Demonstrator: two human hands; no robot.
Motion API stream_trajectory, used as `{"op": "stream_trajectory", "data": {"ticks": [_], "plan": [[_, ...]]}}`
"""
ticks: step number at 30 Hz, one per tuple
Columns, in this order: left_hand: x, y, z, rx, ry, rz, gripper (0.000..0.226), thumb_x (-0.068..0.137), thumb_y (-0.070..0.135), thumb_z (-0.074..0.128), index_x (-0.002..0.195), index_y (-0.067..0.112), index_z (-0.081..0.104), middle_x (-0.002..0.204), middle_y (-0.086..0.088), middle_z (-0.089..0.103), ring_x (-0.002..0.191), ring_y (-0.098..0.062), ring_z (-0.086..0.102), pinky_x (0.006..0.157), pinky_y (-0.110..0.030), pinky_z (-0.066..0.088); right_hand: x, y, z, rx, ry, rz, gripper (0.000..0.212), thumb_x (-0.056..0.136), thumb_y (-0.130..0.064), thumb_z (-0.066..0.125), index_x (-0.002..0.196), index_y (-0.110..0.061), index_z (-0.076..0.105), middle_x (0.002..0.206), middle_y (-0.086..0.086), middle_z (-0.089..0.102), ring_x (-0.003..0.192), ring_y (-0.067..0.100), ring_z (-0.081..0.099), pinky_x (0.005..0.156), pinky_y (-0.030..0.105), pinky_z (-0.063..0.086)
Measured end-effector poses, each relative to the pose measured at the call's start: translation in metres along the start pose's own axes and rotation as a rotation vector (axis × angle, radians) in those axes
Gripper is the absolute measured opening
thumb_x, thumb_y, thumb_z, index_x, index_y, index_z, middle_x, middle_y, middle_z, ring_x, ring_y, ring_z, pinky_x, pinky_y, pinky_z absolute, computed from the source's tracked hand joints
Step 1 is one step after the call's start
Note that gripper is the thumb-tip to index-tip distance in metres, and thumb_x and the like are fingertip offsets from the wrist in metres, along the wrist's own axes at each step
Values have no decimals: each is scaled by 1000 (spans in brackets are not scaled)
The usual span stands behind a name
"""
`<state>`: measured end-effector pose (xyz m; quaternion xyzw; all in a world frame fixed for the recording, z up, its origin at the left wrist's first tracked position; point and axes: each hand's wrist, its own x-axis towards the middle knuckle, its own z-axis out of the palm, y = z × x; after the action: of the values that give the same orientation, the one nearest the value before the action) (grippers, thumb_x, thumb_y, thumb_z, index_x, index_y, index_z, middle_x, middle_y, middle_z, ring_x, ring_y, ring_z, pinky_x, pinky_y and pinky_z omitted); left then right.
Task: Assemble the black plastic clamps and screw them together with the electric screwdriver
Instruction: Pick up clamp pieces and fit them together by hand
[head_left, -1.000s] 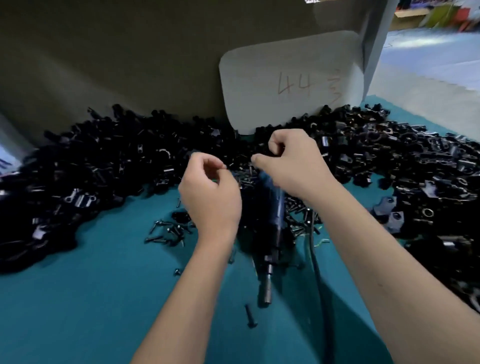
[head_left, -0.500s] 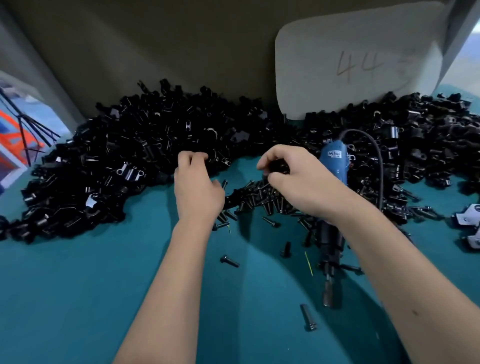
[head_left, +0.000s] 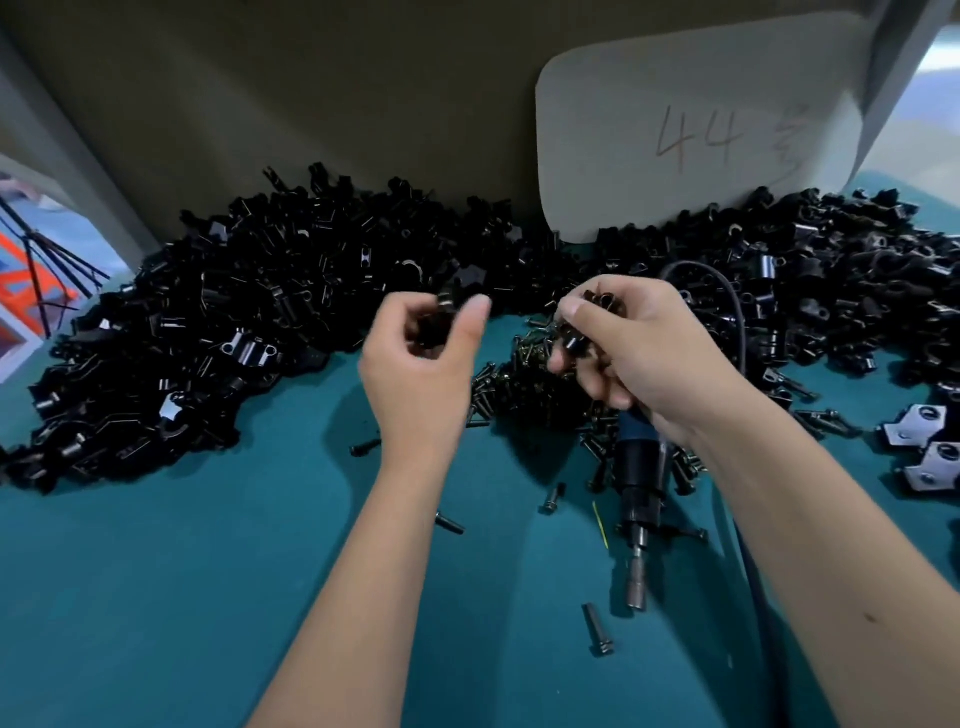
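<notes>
1. Centrally, a black clamp part (head_left: 436, 317) is grasped in the curled grip of the left hand (head_left: 421, 364), raised above the teal counter (head_left: 156, 597).
2. A second clamp piece (head_left: 597, 322) is pinched in the grip of the right hand (head_left: 644, 358).
3. The electric screwdriver (head_left: 636, 499) is laid on the counter below the right wrist, bit toward the viewer.
4. Loose screws (head_left: 524, 384) are heaped between the hands.
5. A clamp pile (head_left: 208, 338) is banked along the rear wall, below a card (head_left: 696, 135) marked 44.
</notes>
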<state>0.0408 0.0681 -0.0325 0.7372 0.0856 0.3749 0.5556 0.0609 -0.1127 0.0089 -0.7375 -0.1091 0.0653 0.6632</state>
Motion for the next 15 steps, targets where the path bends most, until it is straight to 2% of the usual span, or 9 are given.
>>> {"op": "stream_trajectory", "data": {"ticks": [2,4,6,8,11,13,15], "plan": [[-8,3,11,-125,-119,-28,23,81,30,88,95,22,72,80,15,68,74,-4,61,70,-20,49,0,-2,1,-16,31,-19,30,108,-25,53,83,-14,66,62,7,64,39,14,44,34,18,27],[-14,6,19,-336,-203,-161,20,82,24,87,98,20,75,81,12,67,73,-8,58,70,-23,50,0,-3,4,33,65,-23,36,110,-23,48,79,-14,66,62,4,60,43,15,47,35,19,31],[-17,12,25,-622,-283,-393,27,90,38,71,106,16,75,84,8,69,72,-8,58,68,-23,52,2,-2,6,117,86,-31,33,110,-12,44,86,-10,66,70,4,62,50,16,52,38,24,36],[-18,17,26,-825,-377,-606,55,101,54,47,117,8,71,82,2,64,73,-9,55,68,-23,52,4,-1,5,211,113,-18,29,104,4,39,97,-9,63,72,2,61,50,15,46,39,24,30],[-18,19,24,-921,-487,-725,71,106,61,28,128,4,66,80,0,55,77,-11,53,73,-25,54,6,-2,2,324,126,13,28,89,7,35,97,-12,55,67,0,50,50,14,28,42,22,18],[-19,22,24,-949,-514,-764,71,106,61,29,127,3,65,82,-3,59,81,-14,60,76,-29,58,5,-5,1,388,91,29,26,78,-6,42,100,-12,54,72,1,46,52,13,29,42,22,19],[-19,26,23,-972,-514,-790,70,106,59,32,124,0,64,89,-7,66,86,-18,70,80,-31,61,4,-6,1,445,70,51,31,82,-12,42,109,-10,57,78,0,46,54,11,35,42,23,22]]}}
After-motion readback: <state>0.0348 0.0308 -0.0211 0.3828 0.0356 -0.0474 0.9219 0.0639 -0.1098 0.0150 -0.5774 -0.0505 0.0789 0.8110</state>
